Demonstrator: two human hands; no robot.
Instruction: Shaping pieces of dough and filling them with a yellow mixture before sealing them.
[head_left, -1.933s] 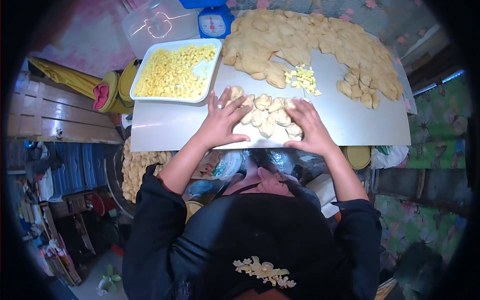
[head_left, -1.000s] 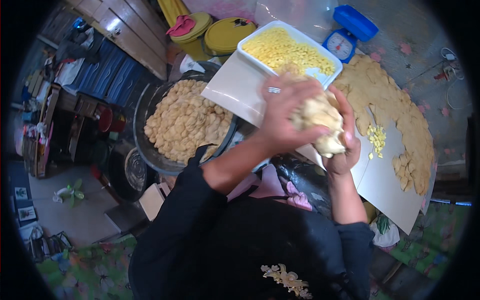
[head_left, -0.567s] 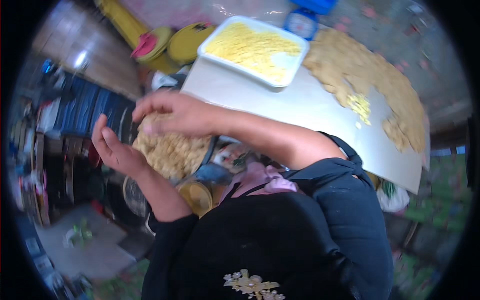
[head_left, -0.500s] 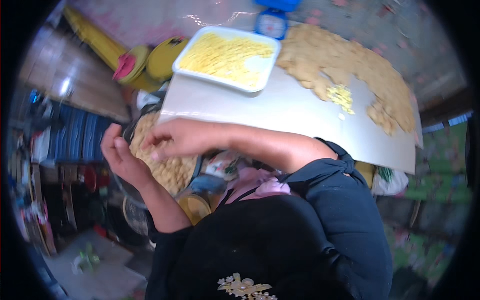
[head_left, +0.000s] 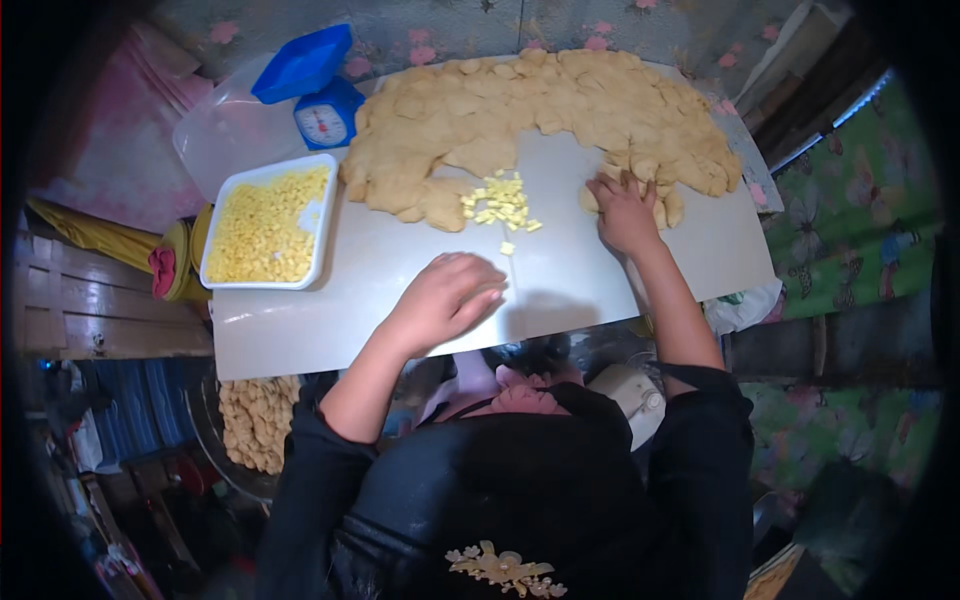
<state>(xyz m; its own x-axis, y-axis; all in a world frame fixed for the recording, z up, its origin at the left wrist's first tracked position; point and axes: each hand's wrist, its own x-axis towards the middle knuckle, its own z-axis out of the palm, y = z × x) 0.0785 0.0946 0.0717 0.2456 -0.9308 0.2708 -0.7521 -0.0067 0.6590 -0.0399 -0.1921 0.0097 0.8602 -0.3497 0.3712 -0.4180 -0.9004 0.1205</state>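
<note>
Dough lumps (head_left: 674, 208) lie beneath the right hand (head_left: 628, 215), clustered at the right end of the big, lumpy dough sheet (head_left: 545, 92) that spreads along the far side of the worktop (head_left: 300, 330). About two seconds ago both hands were cupped around a different batch of lumps at the near edge; a second later they held a bunched mass of dough in the air, and then they were over the large round tub (head_left: 232, 474) at the left. Now both are back over the worktop, and that batch no longer lies at the near edge. Judging by this sequence, the handful has probably gone in with the dough pieces (head_left: 258, 420) in the tub, though the release itself does not show, and attention has turned to the remaining small lumps. The right hand's fingers are spread and bent over them, touching; whether they close around any lump I cannot tell. The left hand (head_left: 447, 298) is loosely curled with nothing visible in it, low over the worktop or resting on it. Between the hands and a little farther back, the pile of pale yellow cubes (head_left: 500, 203) sits beside the dough sheet, much as it did, and the white tray (head_left: 262, 284) of similar cubes remains at the left.
</note>
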